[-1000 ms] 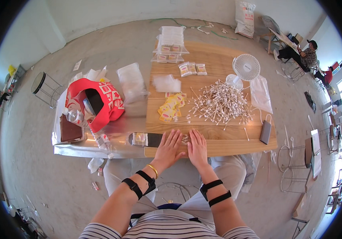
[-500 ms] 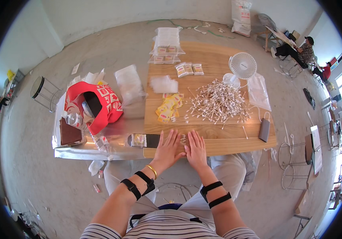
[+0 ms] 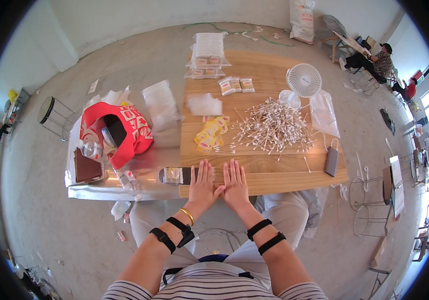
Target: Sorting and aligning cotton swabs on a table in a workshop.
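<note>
Both hands lie near the front edge of the wooden table (image 3: 269, 165), fingers stretched out and thumbs touching. My left hand (image 3: 203, 185) rests partly over the right end of a dark flat strip (image 3: 186, 175). On that strip lies a clear packet of cotton swabs (image 3: 173, 175) with a small yellowish label. My right hand (image 3: 234, 185) is flat beside the left one. A few cotton swabs (image 3: 218, 175) show in the gap between the hands; what lies under the palms is hidden. Farther off is a large heap of loose cotton swabs (image 3: 274, 127).
Yellow printed slips (image 3: 212, 134), clear bags (image 3: 204, 105), filled packets (image 3: 237, 85) and stacked packs (image 3: 208, 50) lie farther back. A white fan (image 3: 304, 81) and a grey power bank (image 3: 331, 161) stand at right. At left are a red bag (image 3: 137, 127) and plastic bottle (image 3: 92, 150).
Both hands have slid left along the table's front edge. The right hand has moved more and now covers part of where the swabs showed. Other things stay put.
</note>
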`<state>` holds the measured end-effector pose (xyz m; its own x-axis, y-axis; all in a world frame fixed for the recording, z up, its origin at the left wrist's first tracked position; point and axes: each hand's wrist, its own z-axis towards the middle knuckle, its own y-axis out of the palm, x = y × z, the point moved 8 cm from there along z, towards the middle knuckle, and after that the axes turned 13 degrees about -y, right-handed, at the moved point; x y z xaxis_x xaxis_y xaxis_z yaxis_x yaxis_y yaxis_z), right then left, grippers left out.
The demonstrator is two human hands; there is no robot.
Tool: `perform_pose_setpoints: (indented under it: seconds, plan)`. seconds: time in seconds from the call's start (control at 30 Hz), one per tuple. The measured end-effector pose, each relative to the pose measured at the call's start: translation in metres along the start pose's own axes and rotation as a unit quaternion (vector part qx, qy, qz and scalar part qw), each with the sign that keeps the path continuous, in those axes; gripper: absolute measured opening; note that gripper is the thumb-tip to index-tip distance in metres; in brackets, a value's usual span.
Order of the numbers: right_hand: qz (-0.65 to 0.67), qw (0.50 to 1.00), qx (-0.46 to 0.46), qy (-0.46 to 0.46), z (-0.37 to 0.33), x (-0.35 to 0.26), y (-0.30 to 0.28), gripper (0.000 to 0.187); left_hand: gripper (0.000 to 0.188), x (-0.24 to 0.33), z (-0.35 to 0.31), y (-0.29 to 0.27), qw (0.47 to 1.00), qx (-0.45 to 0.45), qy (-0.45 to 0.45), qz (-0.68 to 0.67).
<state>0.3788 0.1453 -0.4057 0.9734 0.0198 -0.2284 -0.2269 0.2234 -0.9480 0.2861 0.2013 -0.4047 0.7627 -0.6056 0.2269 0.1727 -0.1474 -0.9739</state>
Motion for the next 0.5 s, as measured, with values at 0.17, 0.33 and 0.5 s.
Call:
perform_pose_setpoints:
  seconds: [0.17, 0.33, 0.5]
  plan:
    - [-0.008, 0.999, -0.032, 0.019, 0.000, -0.003, 0.000, 0.078, 0.088, 0.010, -0.004, -0.004, 0.996, -0.001, 0.079, -0.037]
    - [-0.026, 0.997, -0.037, 0.057, -0.001, 0.002, 0.000, 0.075, 0.084, 0.013, -0.003, -0.007, 0.998, -0.021, 0.066, -0.009]
    - [0.087, 0.995, 0.016, 0.051, 0.012, 0.027, -0.023, 0.058, 0.083, 0.010, -0.007, -0.009, 0.998, -0.005, 0.065, -0.004]
